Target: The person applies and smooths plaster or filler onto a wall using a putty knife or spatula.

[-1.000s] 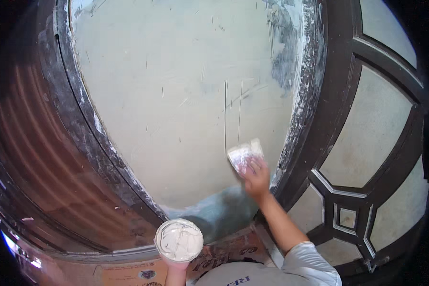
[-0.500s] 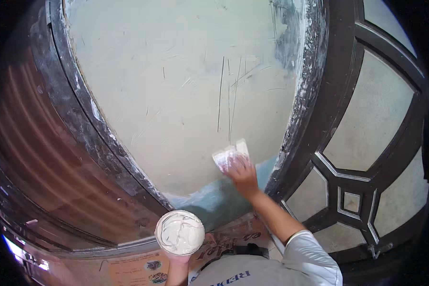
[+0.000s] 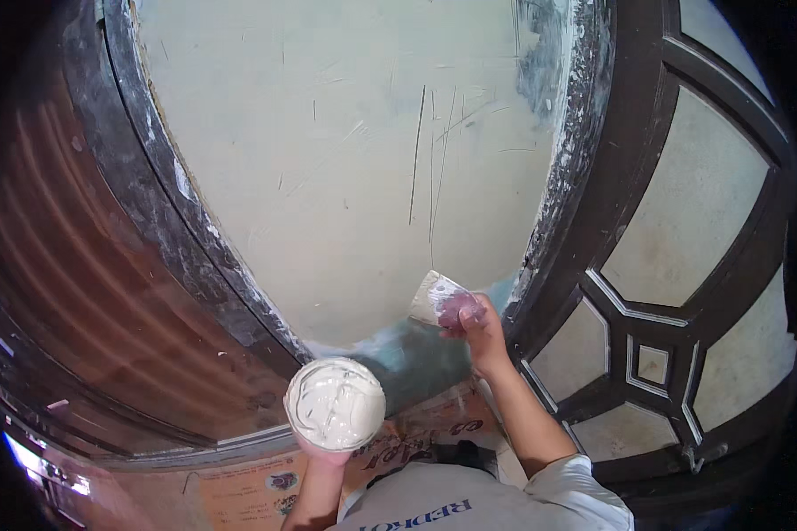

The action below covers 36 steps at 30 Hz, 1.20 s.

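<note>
My left hand (image 3: pixel 321 453) holds a round tub of creamy white paste (image 3: pixel 335 403) from underneath, near the bottom centre, with most of its fingers hidden by the tub. My right hand (image 3: pixel 478 327) grips a square putty spreader (image 3: pixel 434 296) with white paste and a purple patch on it, raised in front of the lower right part of a large pale panel (image 3: pixel 328 177). The panel has scored lines, a grey-blue smeared upper right side and a bluish-green lower strip (image 3: pixel 416 372). Its frame (image 3: pixel 565 150) is dark and flecked with white.
A dark door with pale insets (image 3: pixel 677 203) fills the right side. A glossy reddish-brown wooden surface (image 3: pixel 80 292) with dark trim is at the left. Printed orange sheets (image 3: pixel 239 491) lie on the floor below, around my body.
My right hand has turned the spreader over, with its thumb now showing, and has shifted slightly down and right since half a second ago. The tub in my left hand has risen in the picture.
</note>
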Each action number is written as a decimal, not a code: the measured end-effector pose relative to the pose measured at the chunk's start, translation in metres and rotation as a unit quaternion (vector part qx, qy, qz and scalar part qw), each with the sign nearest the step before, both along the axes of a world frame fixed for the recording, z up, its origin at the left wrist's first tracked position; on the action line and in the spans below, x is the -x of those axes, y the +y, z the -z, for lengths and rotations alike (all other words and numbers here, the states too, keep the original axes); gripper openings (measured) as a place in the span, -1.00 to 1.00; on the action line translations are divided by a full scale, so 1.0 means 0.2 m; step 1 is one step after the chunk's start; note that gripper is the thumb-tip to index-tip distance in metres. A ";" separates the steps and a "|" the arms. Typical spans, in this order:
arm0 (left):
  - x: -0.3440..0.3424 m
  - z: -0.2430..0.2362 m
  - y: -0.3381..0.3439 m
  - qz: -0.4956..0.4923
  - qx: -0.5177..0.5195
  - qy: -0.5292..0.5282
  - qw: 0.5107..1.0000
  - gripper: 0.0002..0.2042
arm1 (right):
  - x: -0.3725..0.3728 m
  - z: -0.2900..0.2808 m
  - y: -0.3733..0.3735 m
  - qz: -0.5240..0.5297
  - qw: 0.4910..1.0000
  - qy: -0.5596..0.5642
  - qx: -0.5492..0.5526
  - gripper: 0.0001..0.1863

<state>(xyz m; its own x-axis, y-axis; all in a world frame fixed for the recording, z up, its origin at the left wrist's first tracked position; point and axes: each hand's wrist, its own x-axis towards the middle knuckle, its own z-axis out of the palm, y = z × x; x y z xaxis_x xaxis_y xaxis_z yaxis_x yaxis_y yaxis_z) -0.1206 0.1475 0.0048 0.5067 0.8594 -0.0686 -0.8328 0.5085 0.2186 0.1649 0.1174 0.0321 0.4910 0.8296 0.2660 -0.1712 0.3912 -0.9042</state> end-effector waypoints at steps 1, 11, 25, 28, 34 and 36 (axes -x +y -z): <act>-0.02 -0.02 0.00 0.002 -0.010 -0.013 1.000 -0.35 | 0.01 -0.03 -0.01 -0.015 1.000 0.007 -0.006 -0.56; -0.18 -0.16 -0.03 0.018 -0.038 -0.058 0.997 -0.30 | -0.13 -0.11 0.01 0.101 0.972 -0.210 0.044 -0.75; -0.22 -0.06 -0.09 -0.055 -0.034 0.033 0.997 -0.40 | -0.18 -0.27 0.24 0.130 0.967 -0.217 -0.018 -0.71; -0.24 -0.07 -0.10 -0.068 -0.038 0.045 0.996 -0.41 | -0.19 -0.27 0.26 0.101 0.975 -0.198 -0.005 -0.72; -0.26 -0.09 -0.13 -0.073 -0.088 0.047 0.992 -0.43 | -0.19 -0.28 0.29 0.064 0.988 -0.137 -0.003 -0.76; -0.26 -0.10 -0.12 -0.074 -0.050 0.042 0.995 -0.41 | -0.20 -0.28 0.29 0.053 0.991 -0.125 -0.012 -0.76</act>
